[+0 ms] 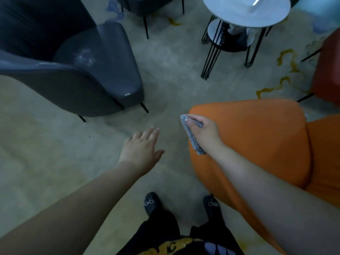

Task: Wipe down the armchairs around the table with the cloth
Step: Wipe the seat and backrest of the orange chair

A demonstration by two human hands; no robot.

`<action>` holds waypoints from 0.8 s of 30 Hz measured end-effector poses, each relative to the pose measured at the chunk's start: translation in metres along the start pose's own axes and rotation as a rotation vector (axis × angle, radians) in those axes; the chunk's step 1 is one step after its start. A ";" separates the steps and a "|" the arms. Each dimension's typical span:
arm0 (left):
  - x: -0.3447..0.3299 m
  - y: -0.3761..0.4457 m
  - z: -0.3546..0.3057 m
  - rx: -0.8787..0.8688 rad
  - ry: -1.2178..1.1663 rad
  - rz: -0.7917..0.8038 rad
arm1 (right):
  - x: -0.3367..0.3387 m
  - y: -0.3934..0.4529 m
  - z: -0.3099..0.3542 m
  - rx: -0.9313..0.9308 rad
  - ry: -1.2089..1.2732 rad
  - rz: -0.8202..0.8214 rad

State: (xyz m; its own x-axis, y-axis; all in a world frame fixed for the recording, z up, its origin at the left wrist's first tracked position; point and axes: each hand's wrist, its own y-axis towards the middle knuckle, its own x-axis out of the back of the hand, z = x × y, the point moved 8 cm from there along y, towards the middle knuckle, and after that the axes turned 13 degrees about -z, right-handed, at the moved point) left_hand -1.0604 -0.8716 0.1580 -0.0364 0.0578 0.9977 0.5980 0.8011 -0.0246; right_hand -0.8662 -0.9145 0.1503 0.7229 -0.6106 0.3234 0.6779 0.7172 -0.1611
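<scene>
My right hand (202, 131) grips a folded grey cloth (191, 138) against the left edge of an orange armchair (257, 140) at the lower right. My left hand (142, 148) hovers over the carpet with its fingers straight, holding nothing, between the orange chair and a dark grey armchair (95, 70) at the upper left. A round white table (244, 13) on black wire legs stands at the top right.
A second dark chair (147, 4) shows at the top edge and a red-brown chair (327, 70) at the right edge. Patterned beige carpet (174, 74) lies between the chairs. My two dark shoes (152, 201) stand at the bottom.
</scene>
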 end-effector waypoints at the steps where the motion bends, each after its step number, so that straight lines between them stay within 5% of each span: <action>1: 0.006 -0.002 0.012 -0.006 0.010 -0.006 | -0.011 -0.003 0.006 0.010 -0.002 -0.003; 13: 0.011 -0.001 0.099 0.019 0.029 0.035 | -0.080 0.013 0.046 0.042 -0.143 0.019; 24: 0.013 0.118 0.128 0.056 0.024 0.011 | -0.113 0.134 0.077 0.074 -0.230 0.073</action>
State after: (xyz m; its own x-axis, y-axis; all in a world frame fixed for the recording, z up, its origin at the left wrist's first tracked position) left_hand -1.0933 -0.6999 0.1600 -0.0109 0.0529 0.9985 0.5521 0.8329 -0.0381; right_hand -0.8679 -0.7234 0.1640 0.7146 -0.4701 0.5181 0.6073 0.7845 -0.1258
